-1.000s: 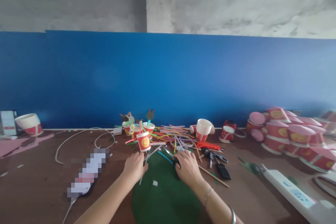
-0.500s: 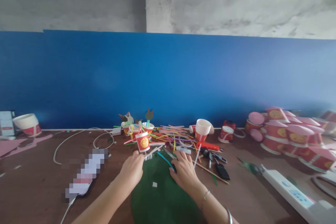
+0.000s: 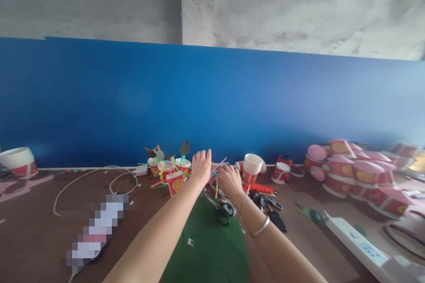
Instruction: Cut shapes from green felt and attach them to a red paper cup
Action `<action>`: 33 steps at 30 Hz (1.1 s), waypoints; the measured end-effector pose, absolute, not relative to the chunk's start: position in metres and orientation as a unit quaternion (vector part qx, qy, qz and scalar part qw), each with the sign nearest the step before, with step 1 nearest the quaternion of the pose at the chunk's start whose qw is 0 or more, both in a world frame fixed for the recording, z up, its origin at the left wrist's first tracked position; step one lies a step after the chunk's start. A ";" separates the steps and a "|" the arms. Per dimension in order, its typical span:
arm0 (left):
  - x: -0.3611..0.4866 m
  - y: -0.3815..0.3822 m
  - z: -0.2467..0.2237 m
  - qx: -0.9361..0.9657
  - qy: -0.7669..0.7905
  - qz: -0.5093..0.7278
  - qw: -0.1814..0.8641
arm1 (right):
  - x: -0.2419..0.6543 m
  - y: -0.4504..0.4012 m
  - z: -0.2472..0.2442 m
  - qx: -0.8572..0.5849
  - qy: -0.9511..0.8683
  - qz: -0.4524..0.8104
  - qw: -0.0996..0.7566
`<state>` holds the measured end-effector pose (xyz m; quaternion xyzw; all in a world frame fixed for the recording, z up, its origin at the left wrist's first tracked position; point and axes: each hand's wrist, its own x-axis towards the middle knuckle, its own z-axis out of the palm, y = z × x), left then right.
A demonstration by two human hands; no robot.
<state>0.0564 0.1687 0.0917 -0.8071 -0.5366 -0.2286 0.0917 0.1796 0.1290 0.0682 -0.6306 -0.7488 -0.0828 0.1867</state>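
My left hand (image 3: 201,169) is stretched over the far heap of coloured paper strips (image 3: 216,169), its fingers extended and a little apart. Beside it, my right hand (image 3: 230,181) reaches into the same heap with bent, slightly spread fingers; a thin blue strip lies by its fingertips, and whether it touches the strip is unclear. Black-handled scissors (image 3: 222,210) lie on a green sheet (image 3: 212,247) below the hands. A red and white paper cup (image 3: 174,183) stands left of my left wrist. Behind it, more cups (image 3: 183,164) hold straws and a dark animal-head cutout (image 3: 185,147).
To the right are a white paper cup (image 3: 252,166), an orange-red tool (image 3: 260,188), keys (image 3: 277,220), a white power strip (image 3: 357,243) and stacked red cups with pink tops (image 3: 368,170). A pixelated phone (image 3: 99,232) with a cable lies left. A blue partition (image 3: 212,101) rises behind.
Both hands have moved forward to the strip heap, my left hand also rightward. The scissors, earlier under my right hand, now lie free on the green sheet. The view has shifted slightly.
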 end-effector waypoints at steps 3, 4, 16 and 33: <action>0.050 0.152 0.085 -0.817 -0.500 -0.280 0.066 | 0.198 0.141 0.065 -0.661 -0.722 -0.073 0.189; 0.045 0.140 0.079 -0.827 -0.480 -0.289 0.044 | 0.205 0.141 0.062 -0.667 -0.718 -0.065 0.189; -0.021 0.018 0.004 -0.924 -0.327 -0.074 -0.186 | 0.226 0.090 0.030 -0.558 -0.813 0.111 0.127; -0.049 0.052 -0.010 -0.861 -0.462 -0.189 -0.093 | 0.175 0.038 0.056 -0.481 -0.814 0.246 0.212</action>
